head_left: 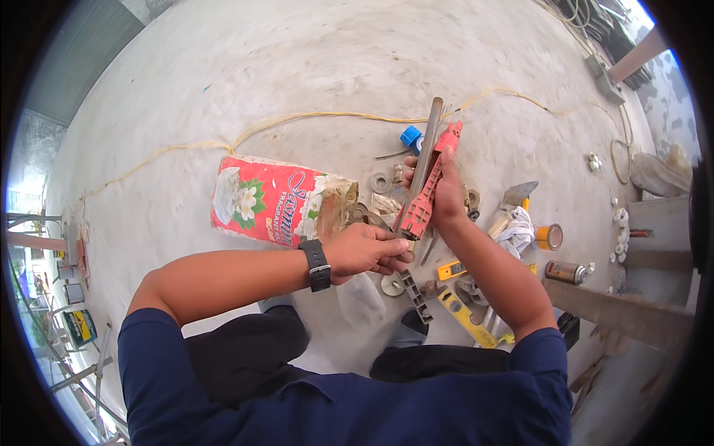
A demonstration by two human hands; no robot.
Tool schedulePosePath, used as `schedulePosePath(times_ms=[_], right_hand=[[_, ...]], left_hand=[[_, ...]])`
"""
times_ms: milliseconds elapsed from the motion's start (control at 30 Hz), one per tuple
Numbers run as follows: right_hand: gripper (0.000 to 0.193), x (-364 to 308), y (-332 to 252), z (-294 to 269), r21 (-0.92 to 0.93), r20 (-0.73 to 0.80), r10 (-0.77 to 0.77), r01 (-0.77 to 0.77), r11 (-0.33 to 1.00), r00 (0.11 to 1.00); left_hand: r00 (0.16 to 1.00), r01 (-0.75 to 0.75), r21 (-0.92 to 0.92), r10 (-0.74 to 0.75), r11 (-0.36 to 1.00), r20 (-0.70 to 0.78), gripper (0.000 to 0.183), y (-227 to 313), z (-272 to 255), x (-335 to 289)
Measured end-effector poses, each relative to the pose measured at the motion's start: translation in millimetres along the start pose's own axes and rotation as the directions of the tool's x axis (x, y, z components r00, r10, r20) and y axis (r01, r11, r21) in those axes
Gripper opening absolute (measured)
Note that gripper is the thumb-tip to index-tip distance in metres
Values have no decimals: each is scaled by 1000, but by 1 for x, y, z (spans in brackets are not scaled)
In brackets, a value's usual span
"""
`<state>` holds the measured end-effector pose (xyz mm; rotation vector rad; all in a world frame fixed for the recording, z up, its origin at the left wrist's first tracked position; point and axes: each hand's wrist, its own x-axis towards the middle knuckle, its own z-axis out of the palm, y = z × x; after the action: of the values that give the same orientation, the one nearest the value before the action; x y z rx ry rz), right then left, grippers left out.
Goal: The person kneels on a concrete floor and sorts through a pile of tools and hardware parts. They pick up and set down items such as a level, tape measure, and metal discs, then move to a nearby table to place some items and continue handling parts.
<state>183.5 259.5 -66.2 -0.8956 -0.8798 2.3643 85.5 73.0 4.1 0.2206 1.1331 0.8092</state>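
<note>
Right hand (448,195) clamps grey tube (427,152), red plastic housing (422,211), likely steadying; left hand (361,251) at tube's lower end, grasp unclear

The right hand (448,197) hides part of the red plastic piece (421,208).

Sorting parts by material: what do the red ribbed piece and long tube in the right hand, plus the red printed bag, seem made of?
Red ribbed piece: likely moulded plastic, satin; even colour, thin regular ribs.
Long tube: perhaps metal, dull grey-brown; soft lengthwise sheen, though worn plastic is possible.
Red printed bag: probably flexible plastic; printed, creased surface.
</note>
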Motion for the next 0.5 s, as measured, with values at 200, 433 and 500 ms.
schedulePosePath(times_ms=[200, 433, 500], right_hand=[[57, 6, 0, -4, -40, -42, 52, -53, 998, 998], [54, 9, -10, 6, -112, -71, 1, -9, 994, 997], [52, 8, -12, 9, -126, -120, -8, -7, 992, 993]], left_hand=[[1000, -3, -84, 1, 996, -18, 32, -2, 1, 7], [997, -77, -144, 77, 987, -11, 31, -1, 5, 10], [997, -65, -161, 58, 985, -50, 30, -3, 8, 10]])
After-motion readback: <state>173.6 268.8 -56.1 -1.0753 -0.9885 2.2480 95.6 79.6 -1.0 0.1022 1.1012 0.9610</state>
